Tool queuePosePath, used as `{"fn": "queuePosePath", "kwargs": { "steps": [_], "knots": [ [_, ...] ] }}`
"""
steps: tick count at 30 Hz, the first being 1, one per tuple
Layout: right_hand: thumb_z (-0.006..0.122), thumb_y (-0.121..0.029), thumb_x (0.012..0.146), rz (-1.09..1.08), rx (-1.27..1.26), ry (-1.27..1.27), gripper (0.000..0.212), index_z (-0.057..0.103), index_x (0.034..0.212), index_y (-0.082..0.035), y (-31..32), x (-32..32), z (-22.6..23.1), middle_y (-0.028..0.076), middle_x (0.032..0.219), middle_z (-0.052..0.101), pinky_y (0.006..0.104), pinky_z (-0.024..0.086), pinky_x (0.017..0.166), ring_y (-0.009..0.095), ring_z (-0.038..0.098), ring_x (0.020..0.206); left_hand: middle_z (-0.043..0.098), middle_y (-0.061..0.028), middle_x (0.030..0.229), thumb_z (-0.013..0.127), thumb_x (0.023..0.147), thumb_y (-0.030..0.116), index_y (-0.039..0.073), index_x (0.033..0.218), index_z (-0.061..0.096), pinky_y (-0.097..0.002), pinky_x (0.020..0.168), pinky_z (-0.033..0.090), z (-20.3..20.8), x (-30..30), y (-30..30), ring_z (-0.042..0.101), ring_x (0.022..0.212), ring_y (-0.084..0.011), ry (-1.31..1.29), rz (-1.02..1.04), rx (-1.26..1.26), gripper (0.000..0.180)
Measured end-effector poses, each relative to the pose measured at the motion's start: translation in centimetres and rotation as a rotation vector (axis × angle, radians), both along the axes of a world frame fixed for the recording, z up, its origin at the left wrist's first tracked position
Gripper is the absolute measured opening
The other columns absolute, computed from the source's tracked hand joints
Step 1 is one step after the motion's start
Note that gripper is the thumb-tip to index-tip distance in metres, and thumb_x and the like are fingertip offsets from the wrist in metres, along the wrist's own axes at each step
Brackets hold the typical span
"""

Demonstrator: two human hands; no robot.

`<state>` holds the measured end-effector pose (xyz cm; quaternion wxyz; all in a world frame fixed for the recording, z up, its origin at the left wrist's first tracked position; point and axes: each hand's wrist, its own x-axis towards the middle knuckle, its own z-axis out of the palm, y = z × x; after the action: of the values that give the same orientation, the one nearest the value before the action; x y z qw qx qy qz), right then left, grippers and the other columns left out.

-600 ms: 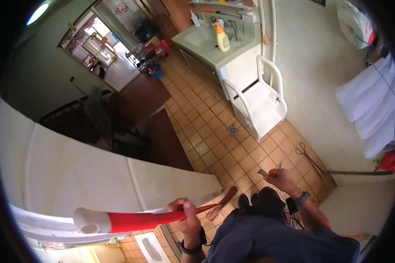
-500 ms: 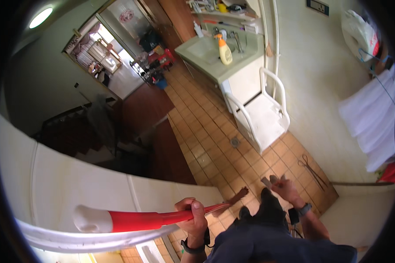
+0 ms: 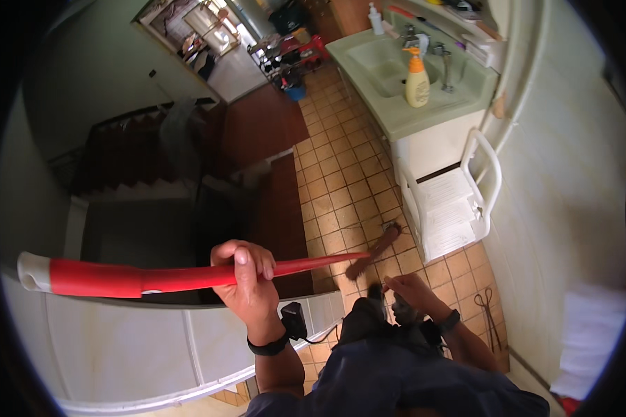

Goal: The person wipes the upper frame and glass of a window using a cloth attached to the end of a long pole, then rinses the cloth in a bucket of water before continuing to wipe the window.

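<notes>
My left hand (image 3: 249, 286) is wrapped round the red handle of a broom (image 3: 181, 278). The handle lies almost level across the view, its white end at the far left. At its other end the narrow brown bristle head (image 3: 375, 251) is over the tiled floor. Lower and to the right, my right hand (image 3: 416, 295) is held near my legs, apart from the broom. Its fingers are curled in, and what they hold, if anything, is hidden.
A green washbasin (image 3: 389, 59) bears a yellow pump bottle (image 3: 417, 83). Below it stands a white plastic seat with armrests (image 3: 452, 208). Long metal tongs (image 3: 490, 316) lie on the tiles (image 3: 337, 182) by the right wall. A low white wall (image 3: 153, 337) borders dark stairs at left.
My left hand has moved up and left with the broom, and the bristle head now shows farther up the floor. My right hand has shifted left. The whole view has turned and shifted.
</notes>
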<state>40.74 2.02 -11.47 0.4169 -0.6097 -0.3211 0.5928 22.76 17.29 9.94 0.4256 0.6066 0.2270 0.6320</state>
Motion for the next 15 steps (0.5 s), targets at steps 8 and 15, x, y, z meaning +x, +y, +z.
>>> {"fn": "queuePosePath", "kwargs": {
  "steps": [8,15],
  "knots": [
    [0.036,-0.054,0.096,0.208,-0.064,0.114,0.064,0.071,0.09,-0.001,19.4,-0.4,-4.4,-0.002,0.055,0.049,0.0263,0.034,0.046,0.007,0.041,0.05,0.039,0.0012,0.065,0.042,0.099,0.033,0.008,0.099,0.054,-0.0217,0.04,0.032,-1.8,-4.1,17.1,0.034,0.045,-0.0076,-0.261,-0.205,0.132,0.027],
    [0.032,-0.072,0.088,-0.147,-0.236,0.417,0.081,0.063,0.109,0.0,37.4,-1.0,-10.0,0.005,0.072,0.06,0.0257,0.041,0.049,0.01,0.047,0.053,0.045,0.0021,0.065,0.057,0.092,0.026,0.012,0.093,0.053,-0.0213,0.039,0.039,0.4,-9.7,29.6,0.042,0.043,-0.0062,-0.44,-0.319,0.194,0.014]
  ]
}}
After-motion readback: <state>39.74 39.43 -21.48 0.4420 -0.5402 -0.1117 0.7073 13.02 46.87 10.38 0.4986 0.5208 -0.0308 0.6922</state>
